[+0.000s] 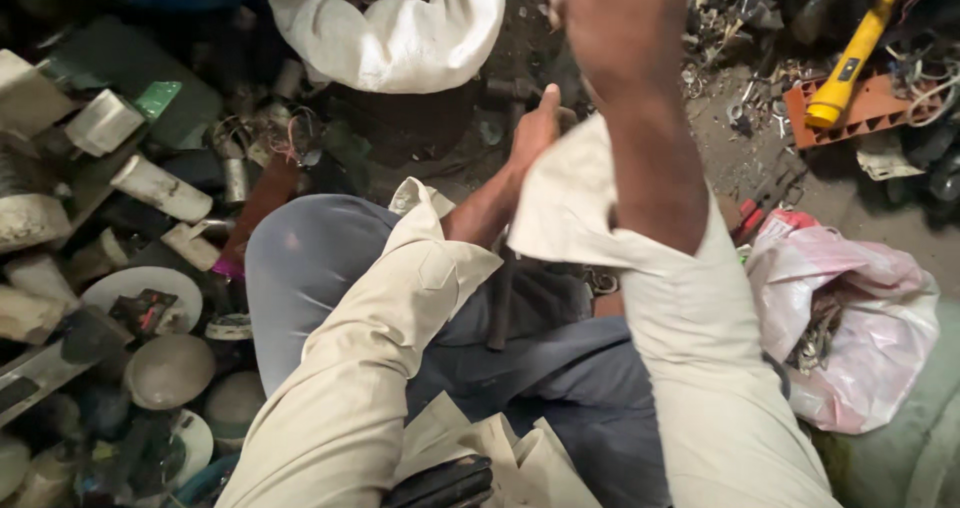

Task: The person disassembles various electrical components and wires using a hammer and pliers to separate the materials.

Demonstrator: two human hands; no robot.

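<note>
My left hand (533, 136) sits in front of my lap, fingers curled and thumb pointing up, and it appears closed around a dark metal rod (499, 303). The rod's lower length shows between my grey-trousered knees. My right forearm (635, 78) is raised steeply in a rolled beige sleeve and runs off the top edge, so my right hand is out of sight. A dark metal piece (512, 92) lies on the dirty ground just beyond my left hand.
A white sack (395, 38) of scrap stands ahead. A yellow torch (850, 63) lies on an orange tray (870, 113) at the upper right. A pink and white plastic bag (870, 318) with metal bits is at my right. Pipe pieces and round lids (165, 368) crowd the left.
</note>
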